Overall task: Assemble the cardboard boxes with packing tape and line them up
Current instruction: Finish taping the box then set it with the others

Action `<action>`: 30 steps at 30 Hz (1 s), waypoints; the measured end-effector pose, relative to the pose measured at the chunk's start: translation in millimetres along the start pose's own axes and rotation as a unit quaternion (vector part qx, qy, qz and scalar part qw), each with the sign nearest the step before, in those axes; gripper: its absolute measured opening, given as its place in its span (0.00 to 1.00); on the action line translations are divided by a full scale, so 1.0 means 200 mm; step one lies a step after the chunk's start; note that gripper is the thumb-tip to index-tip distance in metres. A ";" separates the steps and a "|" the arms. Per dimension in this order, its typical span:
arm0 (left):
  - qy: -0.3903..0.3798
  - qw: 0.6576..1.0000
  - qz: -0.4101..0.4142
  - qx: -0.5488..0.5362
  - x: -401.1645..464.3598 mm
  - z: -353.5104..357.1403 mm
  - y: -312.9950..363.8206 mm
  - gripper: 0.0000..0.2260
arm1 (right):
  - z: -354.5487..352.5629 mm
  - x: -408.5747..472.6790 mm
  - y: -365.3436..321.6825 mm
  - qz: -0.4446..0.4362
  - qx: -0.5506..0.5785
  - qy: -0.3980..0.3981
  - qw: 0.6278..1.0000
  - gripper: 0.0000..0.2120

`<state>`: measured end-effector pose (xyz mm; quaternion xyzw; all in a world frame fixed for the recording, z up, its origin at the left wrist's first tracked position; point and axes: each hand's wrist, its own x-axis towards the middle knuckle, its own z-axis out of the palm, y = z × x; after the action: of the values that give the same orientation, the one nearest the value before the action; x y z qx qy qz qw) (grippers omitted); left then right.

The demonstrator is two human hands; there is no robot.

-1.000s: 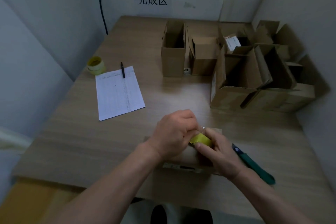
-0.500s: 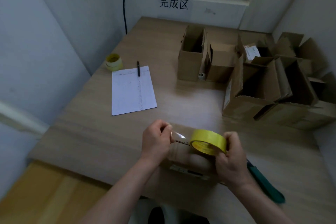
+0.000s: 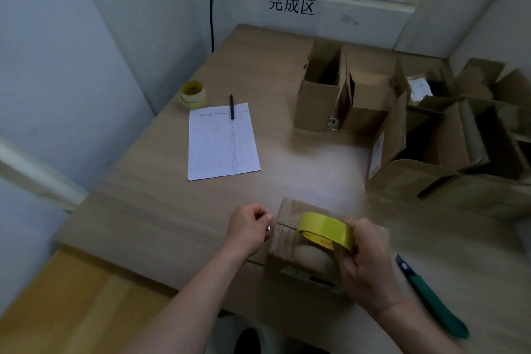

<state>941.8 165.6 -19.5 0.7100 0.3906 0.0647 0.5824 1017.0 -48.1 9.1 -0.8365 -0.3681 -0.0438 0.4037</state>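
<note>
A small cardboard box (image 3: 290, 241) lies near the table's front edge, its closed flaps facing up. Above it my right hand (image 3: 366, 264) grips a yellow roll of packing tape (image 3: 327, 230). My left hand (image 3: 248, 228) pinches the free end of the clear tape at the box's left edge, so a strip stretches from there to the roll. Several assembled open boxes (image 3: 321, 89) stand in a group at the back right of the table.
A green utility knife (image 3: 434, 299) lies right of my right hand. A printed sheet (image 3: 222, 142) with a black pen (image 3: 232, 106) lies mid-left, with a second yellow tape roll (image 3: 192, 94) behind it. Walls close in on the left, the back and the right.
My hands were together at the roll one second ago. They have moved apart, the left hand drawing the tape end leftward while the right hand holds the roll over the box.
</note>
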 end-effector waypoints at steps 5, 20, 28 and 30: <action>0.035 0.994 0.011 0.102 -0.03 0.10 -0.01 0.02 | 0.04 -0.02 0.04 0.011 0.008 -0.009 1.000 0.13; -0.068 0.989 0.128 -0.038 -0.03 0.21 0.01 0.13 | -0.17 0.10 -0.01 0.226 0.351 -0.108 0.902 0.11; -0.068 0.988 0.142 -0.008 -0.03 0.22 0.00 0.14 | -0.55 0.16 0.09 0.086 -0.242 -0.212 0.943 0.14; -0.066 0.987 0.146 0.000 -0.03 0.23 0.00 0.14 | -0.54 0.13 0.07 0.107 -0.279 -0.210 0.931 0.16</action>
<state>961.5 126.1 -31.6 0.7618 0.2432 0.1020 0.5917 1069.3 -115.3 82.3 -0.9397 -0.3262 0.0756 0.0697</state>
